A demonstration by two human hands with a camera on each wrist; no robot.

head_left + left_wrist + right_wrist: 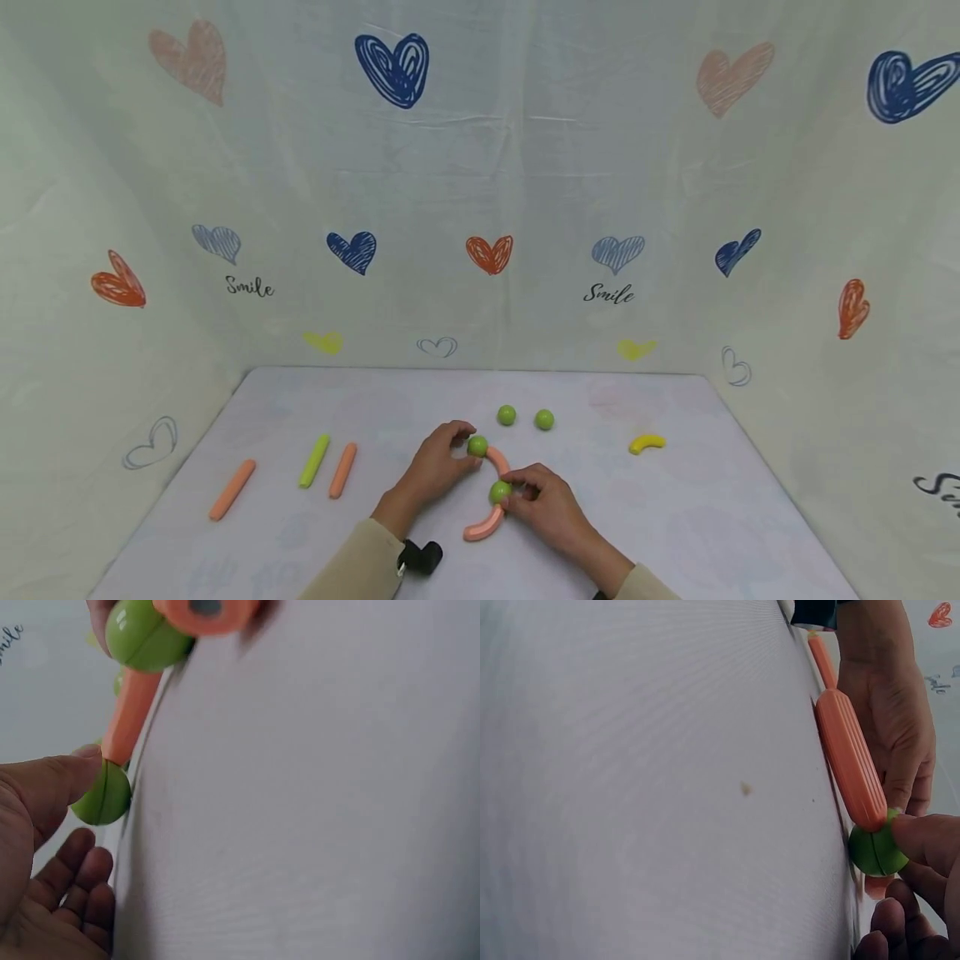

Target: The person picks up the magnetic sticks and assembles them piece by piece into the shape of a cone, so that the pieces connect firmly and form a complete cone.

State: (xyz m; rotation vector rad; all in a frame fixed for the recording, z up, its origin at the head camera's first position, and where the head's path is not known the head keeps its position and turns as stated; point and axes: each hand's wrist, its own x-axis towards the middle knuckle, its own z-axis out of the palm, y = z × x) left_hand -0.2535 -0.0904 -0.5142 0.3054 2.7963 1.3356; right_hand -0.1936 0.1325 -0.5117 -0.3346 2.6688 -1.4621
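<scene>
On the white table, a chain of toy pieces lies at the centre. My left hand (459,447) pinches the far green ball (477,446), with its thumb (71,772) against that ball (105,799). A short curved orange piece (498,461) joins it to the near green ball (499,492). My right hand (519,492) pinches this near ball (874,851) with its fingertips (922,840). A second curved orange piece (483,525) extends from the near ball toward me, and it shows as a ribbed orange rod (847,769) in the right wrist view.
Two loose green balls (506,414) (544,419) lie just beyond the hands. A yellow curved piece (647,443) sits to the right. At the left lie an orange stick (232,489), a green stick (314,460) and another orange stick (342,471). Heart-printed cloth walls enclose the table.
</scene>
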